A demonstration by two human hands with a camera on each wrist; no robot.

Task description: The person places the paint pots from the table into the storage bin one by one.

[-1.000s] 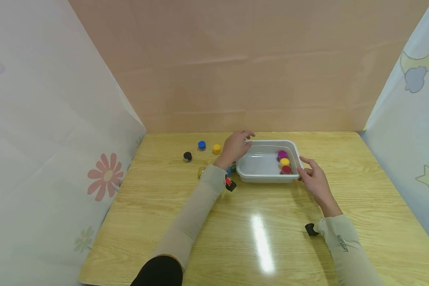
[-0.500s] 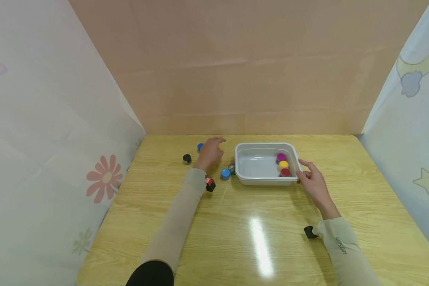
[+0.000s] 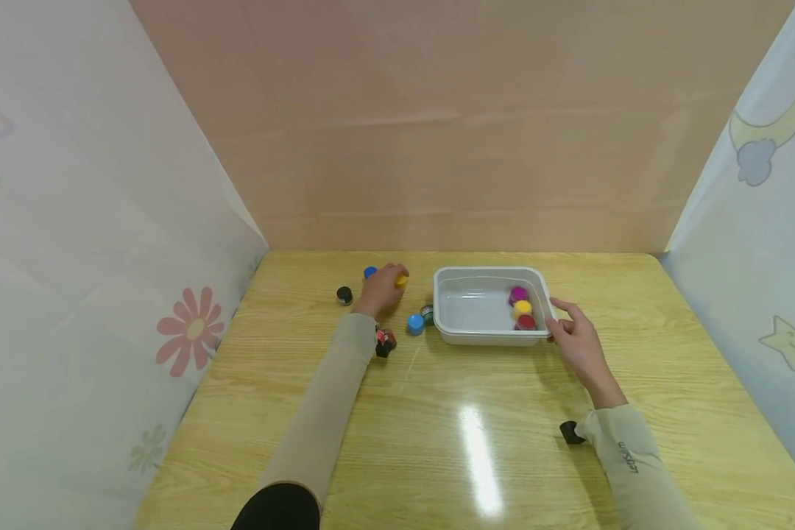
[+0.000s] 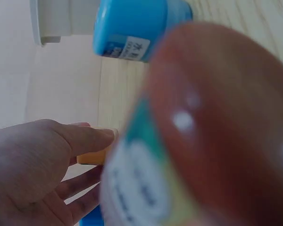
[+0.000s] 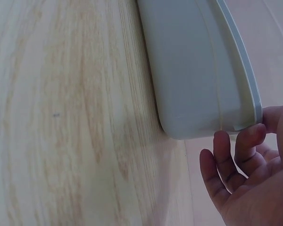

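Observation:
My left hand (image 3: 379, 291) reaches to the back left of the table and pinches a small yellow-lidded paint jar (image 3: 402, 281). The left wrist view shows the thumb over its orange-yellow lid (image 4: 91, 157), with the other fingers on the opposite side. Close to that camera looms a reddish-brown paint jar (image 4: 231, 117), blurred. At the right, my right hand (image 3: 576, 335) grips the right rim of a white plastic bin (image 3: 490, 338), thumb on top and fingers against the wall. Inside the bin's right end are a purple jar (image 3: 518, 295), a yellow jar (image 3: 522, 309) and a red jar (image 3: 525, 322).
Left of the bin stand a light blue jar (image 3: 415, 324) and a green jar (image 3: 427, 314), close together. A dark blue jar (image 3: 369, 272) and a black jar (image 3: 344, 296) are near the left hand. A brown paper wall (image 3: 464, 147) rises behind the table.
My left hand has moved left from over the bin's left rim to the yellow-lidded paint jar, and its fingers have closed on it. The right hand keeps its grip on the bin.

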